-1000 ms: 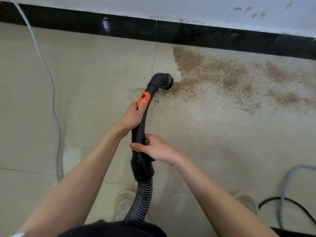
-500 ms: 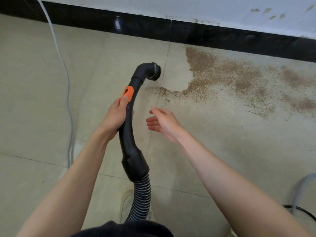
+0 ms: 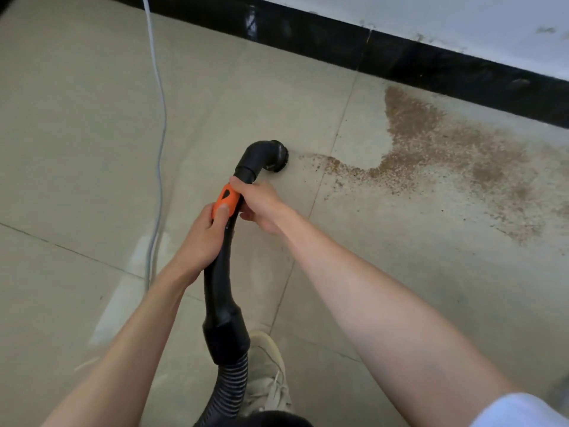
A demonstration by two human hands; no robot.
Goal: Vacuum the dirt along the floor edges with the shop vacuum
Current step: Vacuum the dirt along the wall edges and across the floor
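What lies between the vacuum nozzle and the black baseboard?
In the head view, only bare tile floor lies between the nozzle and the baseboard.

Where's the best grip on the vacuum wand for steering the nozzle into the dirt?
Grip the curved black wand near its orange slider, coming from behind and above, as the left hand and right hand do. The tube there is slim enough to wrap, and it's close to the elbow nozzle, probably giving good control toward the dirt.
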